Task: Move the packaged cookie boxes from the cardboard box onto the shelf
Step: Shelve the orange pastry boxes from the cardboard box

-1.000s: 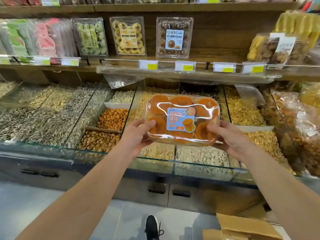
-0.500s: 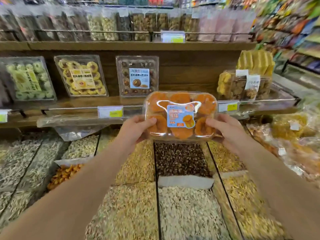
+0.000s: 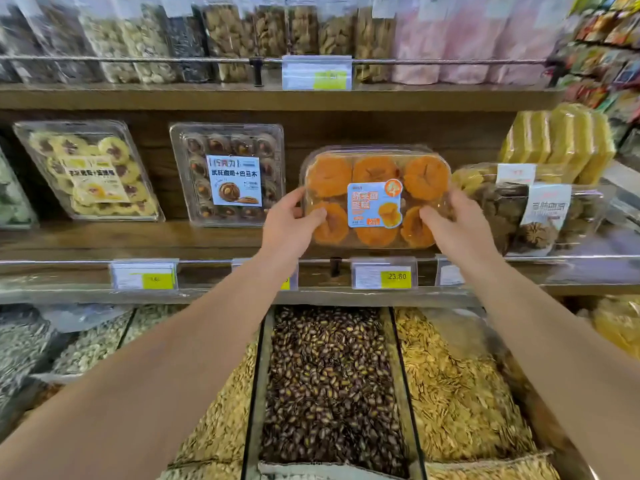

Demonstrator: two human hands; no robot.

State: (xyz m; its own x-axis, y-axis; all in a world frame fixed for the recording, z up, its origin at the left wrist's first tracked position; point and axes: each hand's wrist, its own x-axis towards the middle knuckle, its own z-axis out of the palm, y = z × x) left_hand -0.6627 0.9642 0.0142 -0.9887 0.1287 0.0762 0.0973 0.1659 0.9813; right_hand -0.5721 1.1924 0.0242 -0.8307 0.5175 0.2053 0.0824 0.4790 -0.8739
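Both hands, left (image 3: 289, 221) and right (image 3: 450, 226), clamped on orange cookie box (image 3: 375, 197) mid-frame; could topple off shelf (image 3: 214, 237) if leaned badly.

One camera sits on the person's head. It looks forward and a bit down, close to the shelf (image 3: 214, 237).

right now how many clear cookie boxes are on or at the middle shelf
4 clearly: the orange box gripped by left hand and right hand; the brown-cookie box beside it; the yellow-cookie box further left; the dark-cookie box right. More may be hidden at the edges.
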